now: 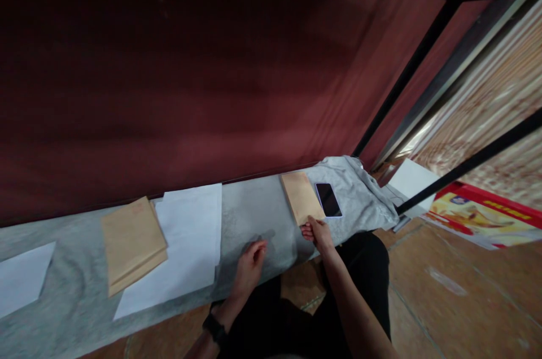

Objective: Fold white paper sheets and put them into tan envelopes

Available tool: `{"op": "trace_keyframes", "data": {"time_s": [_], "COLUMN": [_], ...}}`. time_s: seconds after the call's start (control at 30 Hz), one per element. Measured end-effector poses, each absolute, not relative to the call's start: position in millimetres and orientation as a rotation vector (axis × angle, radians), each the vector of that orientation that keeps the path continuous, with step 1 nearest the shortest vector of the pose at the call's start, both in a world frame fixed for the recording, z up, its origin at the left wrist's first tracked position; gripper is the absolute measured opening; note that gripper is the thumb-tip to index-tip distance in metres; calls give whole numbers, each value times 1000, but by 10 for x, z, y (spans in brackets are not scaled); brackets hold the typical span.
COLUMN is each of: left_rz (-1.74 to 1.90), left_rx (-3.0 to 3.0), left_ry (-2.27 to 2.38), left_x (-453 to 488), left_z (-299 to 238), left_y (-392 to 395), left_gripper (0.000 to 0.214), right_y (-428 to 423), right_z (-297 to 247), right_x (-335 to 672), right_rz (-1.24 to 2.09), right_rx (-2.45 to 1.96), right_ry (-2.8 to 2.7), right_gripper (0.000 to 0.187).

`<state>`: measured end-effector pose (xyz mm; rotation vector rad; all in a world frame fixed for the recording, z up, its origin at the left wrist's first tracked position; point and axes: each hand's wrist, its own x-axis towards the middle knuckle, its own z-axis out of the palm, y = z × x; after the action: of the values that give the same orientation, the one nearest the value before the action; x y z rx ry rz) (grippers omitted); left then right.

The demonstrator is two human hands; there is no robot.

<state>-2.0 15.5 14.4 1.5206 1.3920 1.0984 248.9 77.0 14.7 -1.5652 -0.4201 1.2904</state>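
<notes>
At the near end of a brown paper envelope (301, 195), my right hand (317, 232) grips the edge between thumb and fingers. The envelope lies flat on a grey cloth (258, 206), just left of a dark-screened phone (328, 200). My left hand (249, 266), with a dark band on its wrist, is over the front of the cloth. Its fingers are curled in and nothing shows in them. Left of it lie large white sheets of paper (192, 240). A small stack of brown envelopes (133, 240) partly covers them.
Another white sheet (23, 277) lies at the far left of the cloth. Behind rises a dark red panel (190, 110). Black frame bars (406, 77) stand at the right. On the tiled floor are a white box (410, 181) and a red-and-yellow printed box (486, 215).
</notes>
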Motion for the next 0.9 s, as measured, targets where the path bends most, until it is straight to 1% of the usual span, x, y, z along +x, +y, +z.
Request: {"op": "trace_keyframes", "data": {"time_s": [0.1,0.2,0.33,0.43,0.53,0.7,0.9], "left_rz": [1109,1082,826,631,471,258,302], "left_rx": [1744,1999,2168,2276,2370,2353,2237], "left_ry": [1482,1757,2274,2357,2322,2296,2299], "left_x": [-191,-454,-815,-1009,-1087,-1004,-957], "left_z": [189,200,93,-40,-104,-5,234], "left_y": [130,85,-63,-183,-245,-252,-227], "left_gripper": [29,38,60,67,61,42,36], "right_y": [748,711,625,552,490,424,378], "right_z": [127,111,100,94,76,33,57], "right_x": [2493,2475,2413,2367,2342,2340,2356], "right_rz": [1273,1241,1174,1101,988,879,856], "right_rx": [-1574,-1579,-1573,-1564,-1571,-1643,-1648], "right_ry": [-467,-531,-627,-744,-909,-1051,-1139], "right_gripper": [32,32,35,43,49,50,49]}}
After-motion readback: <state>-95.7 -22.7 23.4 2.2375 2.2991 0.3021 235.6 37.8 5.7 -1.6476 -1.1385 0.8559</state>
